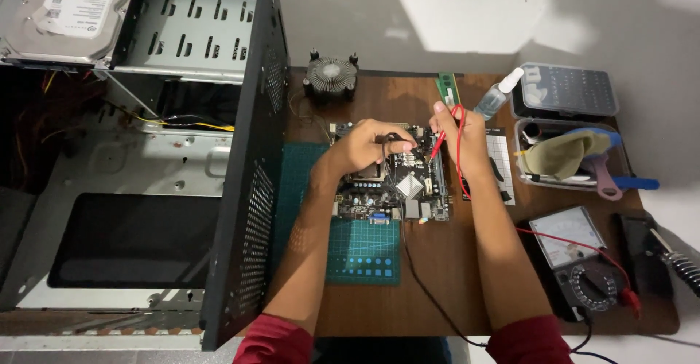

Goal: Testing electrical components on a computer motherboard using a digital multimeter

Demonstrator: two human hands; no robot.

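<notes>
A: The dark green rectangular motherboard (390, 174) lies flat on a teal cutting mat with a printed grid (362, 247), on the brown wooden table (437, 291), in the middle of the head view.

B: What do the hands do?

A: The left hand (368, 145) rests on the upper part of the board. Its fingers are curled closed around a thin black probe with a black wire (419, 276), which runs toward the near table edge. The right hand (459, 134) is just beside the board's right edge. Its fingers pinch a thin red probe (438, 145), whose tip points down to the board; the red wire (569, 244) goes to a black analog multimeter with a white dial face (580, 254) at the right.

B: And around them?

A: Behind the board stands a round black cooler fan with metal fins (331, 76), and near it a green memory stick (447, 88). A small clear spray bottle with white cap (499, 94) is near the right hand. Farther right is a clear plastic case of screwdriver bits (565, 90) and a tray with a beige cloth (565, 156). At the left, an open black metal computer case (240, 189) lies on its side, touching the table.
</notes>
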